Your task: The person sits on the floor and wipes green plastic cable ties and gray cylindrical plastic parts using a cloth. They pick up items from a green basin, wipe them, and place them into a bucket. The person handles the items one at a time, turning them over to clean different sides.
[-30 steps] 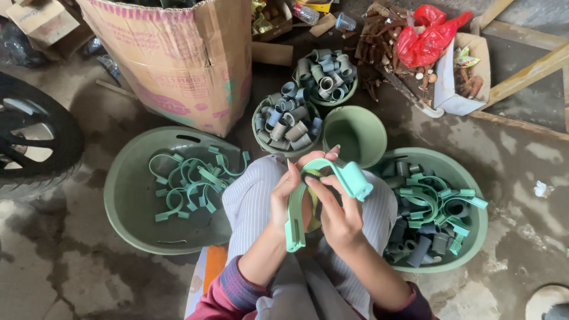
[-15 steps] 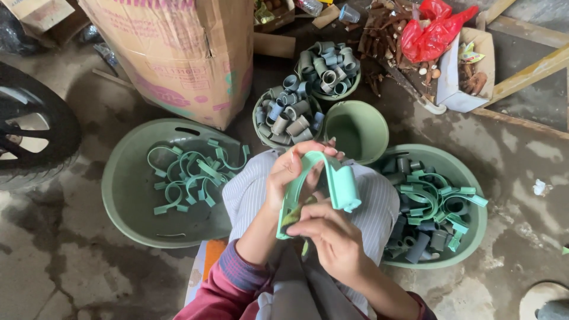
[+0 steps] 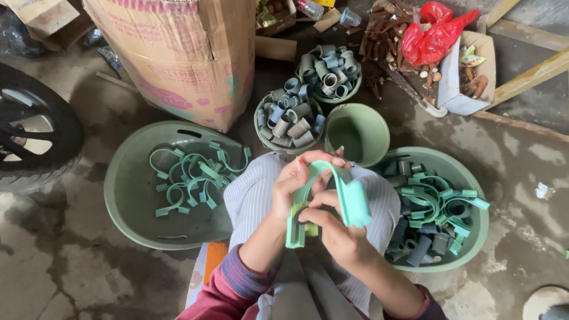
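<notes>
The left hand (image 3: 296,181) is holding the top bend of a curved green plastic clip (image 3: 332,198) over the lap. The right hand (image 3: 338,234) is pinching its lower end, pushing a small yellow-green piece (image 3: 303,220) in. The piece probably needs a firm, straight push next.

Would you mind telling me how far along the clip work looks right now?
Done: a dozen-odd green clips lie in the left basin. In hand: left hand and right hand hold one green clip. Left: more clips and grey tubes fill the right basin.
</notes>
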